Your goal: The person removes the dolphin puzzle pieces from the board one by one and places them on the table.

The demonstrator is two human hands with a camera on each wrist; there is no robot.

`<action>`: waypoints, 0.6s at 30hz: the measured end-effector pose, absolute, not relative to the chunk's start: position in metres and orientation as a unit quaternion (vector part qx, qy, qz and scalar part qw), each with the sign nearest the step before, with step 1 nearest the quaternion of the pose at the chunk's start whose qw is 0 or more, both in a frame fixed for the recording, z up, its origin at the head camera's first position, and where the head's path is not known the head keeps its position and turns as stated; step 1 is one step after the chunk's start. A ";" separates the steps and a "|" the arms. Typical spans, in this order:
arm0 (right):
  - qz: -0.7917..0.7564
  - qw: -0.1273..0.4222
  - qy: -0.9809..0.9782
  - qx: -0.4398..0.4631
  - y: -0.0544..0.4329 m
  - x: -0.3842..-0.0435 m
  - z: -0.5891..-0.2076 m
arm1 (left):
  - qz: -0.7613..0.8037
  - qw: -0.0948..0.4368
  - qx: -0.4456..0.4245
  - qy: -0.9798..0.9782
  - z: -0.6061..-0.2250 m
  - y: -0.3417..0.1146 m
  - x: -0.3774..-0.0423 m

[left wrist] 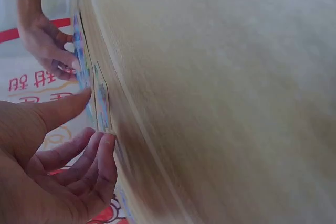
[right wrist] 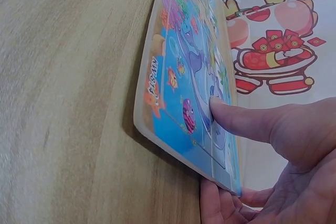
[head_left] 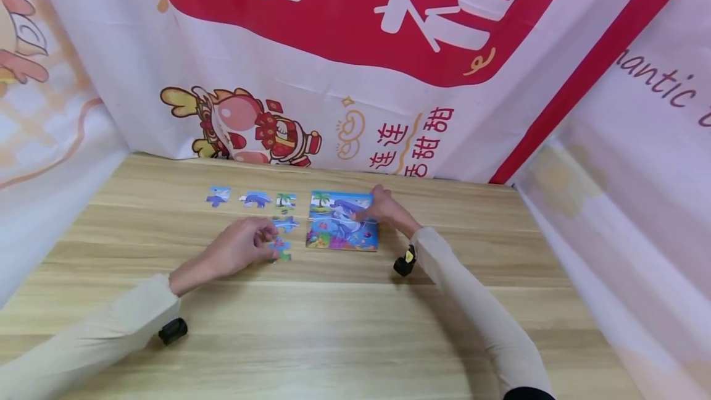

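My right hand [head_left: 385, 208] grips the right edge of a dolphin puzzle board [head_left: 333, 230]. In the right wrist view the thumb presses on the board's picture [right wrist: 189, 77] and the other fingers are at its edge and underneath. That corner is tilted up off the table. My left hand [head_left: 241, 244] rests by a coral-coloured puzzle piece [head_left: 282, 250] left of the board. In the left wrist view its thumb and bent fingers stand apart at the piece [left wrist: 102, 100], without a clear pinch. Just above that lies a blue puzzle piece [head_left: 286, 224].
Along the back lie a palm-tree piece [head_left: 286, 200], a dolphin piece [head_left: 255, 199] and a blue-purple piece [head_left: 218, 195]. They rest on a wood-grain table [head_left: 311, 332]. A printed cloth [head_left: 311, 48] hangs behind the table, with more cloth at both sides.
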State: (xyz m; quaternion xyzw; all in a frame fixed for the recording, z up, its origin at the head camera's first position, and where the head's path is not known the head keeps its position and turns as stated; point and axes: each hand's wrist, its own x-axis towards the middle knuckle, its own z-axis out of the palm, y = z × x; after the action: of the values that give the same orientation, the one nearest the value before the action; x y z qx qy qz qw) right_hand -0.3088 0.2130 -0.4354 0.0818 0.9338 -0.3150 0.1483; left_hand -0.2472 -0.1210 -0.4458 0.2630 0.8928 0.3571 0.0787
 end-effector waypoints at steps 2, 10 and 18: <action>-0.322 0.150 0.931 0.083 0.215 -0.309 -0.435 | 0.331 0.073 0.269 0.901 -0.445 -0.119 -0.244; -0.317 0.151 0.933 0.081 0.216 -0.310 -0.439 | 0.310 0.056 0.306 0.898 -0.454 -0.124 -0.244; -0.321 0.151 0.932 0.076 0.219 -0.310 -0.437 | 0.324 0.064 0.321 0.888 -0.454 -0.129 -0.251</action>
State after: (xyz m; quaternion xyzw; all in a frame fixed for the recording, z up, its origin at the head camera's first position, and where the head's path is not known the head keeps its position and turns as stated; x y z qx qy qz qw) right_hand -0.3100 0.2192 -0.4368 0.0757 0.9320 -0.3208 0.1507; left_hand -0.2506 -0.1287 -0.4537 0.3208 0.8877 0.3239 0.0645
